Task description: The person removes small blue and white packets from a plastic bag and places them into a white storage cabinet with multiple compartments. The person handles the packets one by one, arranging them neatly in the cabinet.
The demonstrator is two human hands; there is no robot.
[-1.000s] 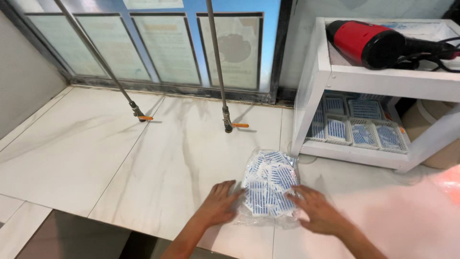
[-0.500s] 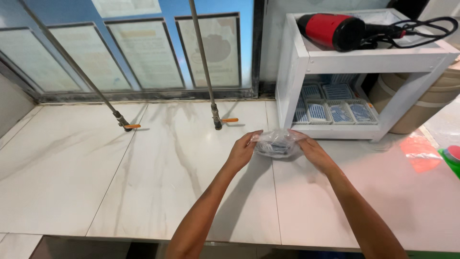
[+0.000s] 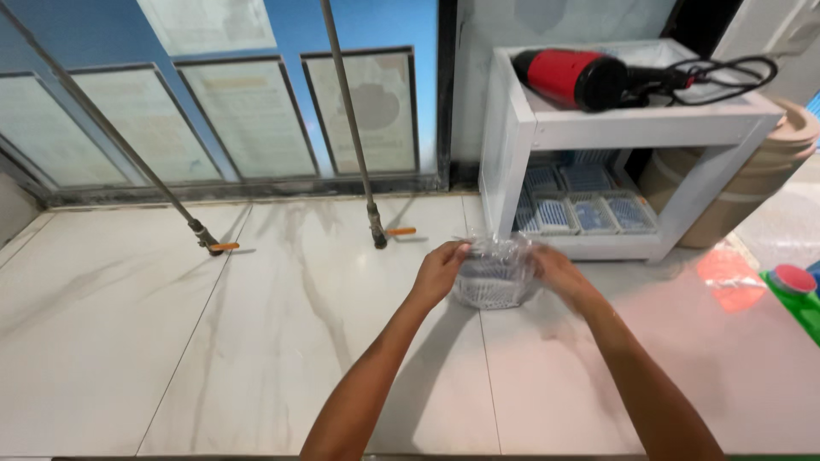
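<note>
A second ago the bag [image 3: 495, 273] lay flat on the counter [image 3: 171, 341] near the front edge, both palms pressed on it; half a second ago it was already gathered up and carried toward the shelf [image 3: 623, 128]; now it sits bunched between the hands, right in front of the shelf's lower opening, so the work has passed from flattening to holding the bundle up at the back of the counter.

To the left, two metal rods [image 3: 350, 137] slant down to the counter before the window panels [image 3: 248, 119]; each has a small orange tab at its foot.

The left hand [image 3: 440, 271] reaches forward on a long, nearly straight arm; its fingers curl round the left side of the clear bag, grasping the plastic, thumb on top.

The bag holds small blue-and-white packets; whether it rests on the counter or hangs just above it cannot be told.

The right hand [image 3: 559, 271] mirrors it, forearm angled in from the lower right; fingers closed on the bag's right side.

Beyond, the shelf carries a red dryer [image 3: 568, 78] on top, its black cord [image 3: 726, 72] coiled beside; similar blue packets [image 3: 581, 209] fill the lower level.
</note>
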